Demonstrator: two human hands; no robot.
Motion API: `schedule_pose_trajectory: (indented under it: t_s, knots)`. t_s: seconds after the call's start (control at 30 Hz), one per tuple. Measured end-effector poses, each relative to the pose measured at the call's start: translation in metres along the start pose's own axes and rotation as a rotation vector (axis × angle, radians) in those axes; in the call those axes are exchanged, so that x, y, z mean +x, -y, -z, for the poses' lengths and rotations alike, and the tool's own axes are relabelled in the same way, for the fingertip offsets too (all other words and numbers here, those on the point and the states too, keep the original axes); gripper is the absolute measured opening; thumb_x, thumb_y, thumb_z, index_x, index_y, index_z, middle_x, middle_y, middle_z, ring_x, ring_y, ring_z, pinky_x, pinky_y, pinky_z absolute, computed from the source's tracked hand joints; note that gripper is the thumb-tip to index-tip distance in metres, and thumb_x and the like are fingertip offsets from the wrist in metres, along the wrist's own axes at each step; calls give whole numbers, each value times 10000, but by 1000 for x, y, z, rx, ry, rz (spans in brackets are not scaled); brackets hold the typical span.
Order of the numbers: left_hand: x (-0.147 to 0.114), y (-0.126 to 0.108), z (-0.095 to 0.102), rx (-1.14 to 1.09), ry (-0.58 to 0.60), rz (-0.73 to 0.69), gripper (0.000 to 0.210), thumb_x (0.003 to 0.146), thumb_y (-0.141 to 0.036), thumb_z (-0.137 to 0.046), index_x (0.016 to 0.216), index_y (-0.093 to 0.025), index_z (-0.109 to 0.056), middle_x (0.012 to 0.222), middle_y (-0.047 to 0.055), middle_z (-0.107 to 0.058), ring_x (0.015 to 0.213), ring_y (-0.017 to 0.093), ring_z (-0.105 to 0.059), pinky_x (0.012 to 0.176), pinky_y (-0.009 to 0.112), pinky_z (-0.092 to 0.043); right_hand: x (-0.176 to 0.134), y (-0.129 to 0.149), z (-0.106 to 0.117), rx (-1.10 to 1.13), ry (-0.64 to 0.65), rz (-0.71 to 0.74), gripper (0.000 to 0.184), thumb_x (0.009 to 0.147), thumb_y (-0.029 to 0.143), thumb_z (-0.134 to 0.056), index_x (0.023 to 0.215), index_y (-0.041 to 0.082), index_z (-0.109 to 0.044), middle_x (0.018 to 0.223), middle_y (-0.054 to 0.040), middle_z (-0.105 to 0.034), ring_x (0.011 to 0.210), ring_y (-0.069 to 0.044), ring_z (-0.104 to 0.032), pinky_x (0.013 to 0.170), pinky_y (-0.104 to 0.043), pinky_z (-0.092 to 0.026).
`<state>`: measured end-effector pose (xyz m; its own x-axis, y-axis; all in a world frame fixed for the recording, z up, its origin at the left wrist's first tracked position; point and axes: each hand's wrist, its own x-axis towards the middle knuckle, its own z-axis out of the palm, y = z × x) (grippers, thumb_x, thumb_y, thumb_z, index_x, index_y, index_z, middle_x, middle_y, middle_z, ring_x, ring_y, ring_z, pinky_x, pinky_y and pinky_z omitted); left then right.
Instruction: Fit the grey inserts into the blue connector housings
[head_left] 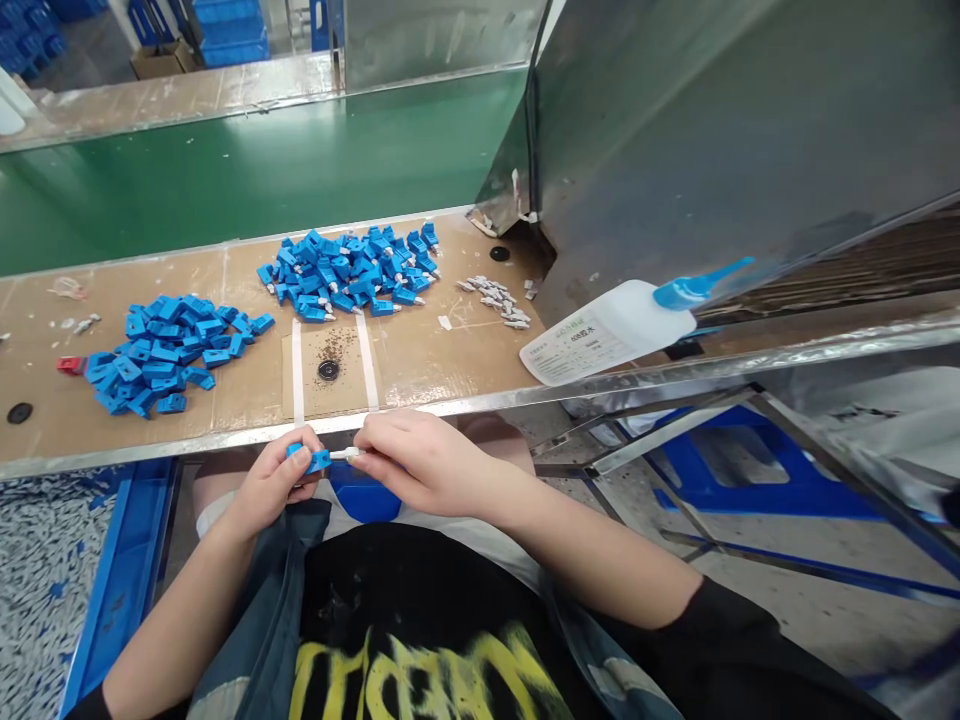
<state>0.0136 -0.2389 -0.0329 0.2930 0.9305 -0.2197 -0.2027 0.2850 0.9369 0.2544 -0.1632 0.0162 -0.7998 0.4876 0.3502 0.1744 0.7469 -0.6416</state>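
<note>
My left hand [270, 482] is closed around a small blue plastic block [319, 460], just in front of the bench edge. In my right hand [424, 460] a small white plastic pin [343, 454] is pinched, pointing left at the block. The pin's tip meets or nearly meets the block; whether it is inserted I cannot tell. On the bench, one heap of blue blocks [161, 350] lies at the left. Farther back is another heap of blue blocks with white tips [352, 268]. Several loose whitish pins [496, 300] lie right of it.
A white squeeze bottle [600, 335] with a blue nozzle lies along the bench's right edge. Behind the cardboard-topped bench [420, 365] runs a green belt [262, 185]. A metal panel [712, 130] rises at right. Below left stands a blue bin [124, 600] of small grey pieces.
</note>
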Motion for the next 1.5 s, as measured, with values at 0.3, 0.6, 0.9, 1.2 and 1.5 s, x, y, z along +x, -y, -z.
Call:
schedule_pose_trajectory:
  t_s: [0.3, 0.6, 0.9, 1.2, 1.5]
  knots:
    - [-4, 1, 9, 17, 28, 19, 320, 962, -509, -567, 933, -192, -540, 651, -55, -305, 530, 69, -231, 458, 166, -173, 2, 6, 1, 195, 100, -153, 233, 1041, 293, -500, 879, 156, -597, 762, -15, -607, 688, -130, -530, 641, -245, -353]
    - [16, -1, -26, 53, -416, 42, 350, 958, -477, -541, 754, -197, -493, 639, -18, -406, 469, 76, -270, 412, 208, -163, 9, 15, -5, 51, 198, -274, 246, 1038, 291, -498, 862, 152, -599, 766, -44, -644, 651, -148, -524, 599, -281, -274]
    - [31, -7, -40, -42, -578, 46, 298, 939, -348, -530, 710, -193, -420, 583, -48, -342, 445, 53, -208, 390, 154, -149, 2, 12, -23, -67, 143, -315, 281, 1070, 325, -441, 929, 143, -602, 793, -65, -684, 663, -171, -579, 588, -296, -259]
    - [37, -10, -41, -30, -582, 31, 296, 942, -354, -526, 714, -191, -432, 606, -52, -333, 438, 46, -185, 377, 148, -140, -1, 6, -22, -150, 43, -191, 257, 1082, 292, -377, 983, 146, -563, 877, -71, -674, 737, -175, -597, 616, -300, -304]
    - [39, -10, -36, 396, -612, -153, 375, 1006, -433, -460, 719, -193, -488, 661, -20, -418, 528, 95, -357, 438, 193, -299, 8, -3, -21, -86, 91, -245, 269, 1089, 329, -394, 983, 148, -563, 866, -71, -671, 719, -174, -587, 623, -295, -324]
